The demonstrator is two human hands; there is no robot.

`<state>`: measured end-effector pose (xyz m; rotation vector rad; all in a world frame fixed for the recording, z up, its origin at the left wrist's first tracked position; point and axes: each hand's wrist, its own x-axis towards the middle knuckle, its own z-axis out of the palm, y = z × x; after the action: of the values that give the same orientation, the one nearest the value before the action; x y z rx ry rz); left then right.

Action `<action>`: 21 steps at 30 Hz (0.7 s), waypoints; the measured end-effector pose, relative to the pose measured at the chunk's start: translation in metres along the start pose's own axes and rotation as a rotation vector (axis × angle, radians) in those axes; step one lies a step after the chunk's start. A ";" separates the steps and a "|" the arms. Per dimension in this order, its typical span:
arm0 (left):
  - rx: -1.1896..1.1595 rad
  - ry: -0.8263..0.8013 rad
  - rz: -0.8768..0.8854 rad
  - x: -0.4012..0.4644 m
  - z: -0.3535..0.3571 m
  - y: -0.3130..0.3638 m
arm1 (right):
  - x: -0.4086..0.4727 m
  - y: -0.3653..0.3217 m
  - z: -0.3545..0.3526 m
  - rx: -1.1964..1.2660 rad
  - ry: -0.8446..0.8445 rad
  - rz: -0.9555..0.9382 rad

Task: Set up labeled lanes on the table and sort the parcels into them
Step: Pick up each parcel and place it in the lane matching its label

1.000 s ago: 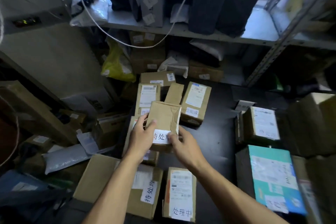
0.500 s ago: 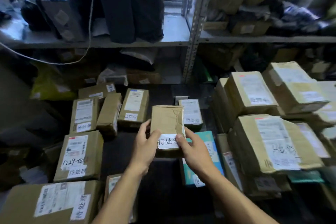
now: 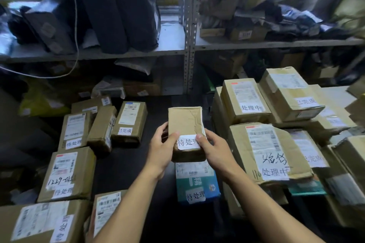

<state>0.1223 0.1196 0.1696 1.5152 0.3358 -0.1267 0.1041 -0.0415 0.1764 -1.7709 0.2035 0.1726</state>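
Observation:
Both hands hold a small crumpled brown parcel [image 3: 184,124] above the dark table [image 3: 126,171], just over a teal and white box [image 3: 196,181]. My left hand [image 3: 163,149] grips its left edge and my right hand [image 3: 214,150] its right edge, thumbs on a white handwritten slip [image 3: 187,142]. Brown parcels with white handwritten slips lie to the left [image 3: 68,173] and stand stacked to the right [image 3: 270,154].
A metal shelf rack [image 3: 188,45] loaded with dark bags and boxes stands behind the table. More parcels fill the near left corner [image 3: 39,223] and the far right stack [image 3: 290,90]. A white cable [image 3: 76,25] hangs at the left.
The view has swung to the right, so the right-hand stacks are now in sight. Both hands have carried the small parcel rightward over the teal box, with the grip unchanged.

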 end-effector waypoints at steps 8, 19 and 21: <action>-0.108 -0.015 -0.139 0.025 0.011 -0.011 | 0.030 0.021 0.015 0.056 0.167 0.111; -0.106 -0.013 -0.150 0.092 0.026 -0.018 | 0.103 0.032 0.028 0.017 0.264 0.218; -0.069 -0.022 -0.144 0.097 0.027 -0.023 | 0.108 0.038 0.030 0.009 0.281 0.256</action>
<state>0.2109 0.1037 0.1192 1.4198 0.4273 -0.2433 0.2000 -0.0245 0.1093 -1.7521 0.6339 0.1045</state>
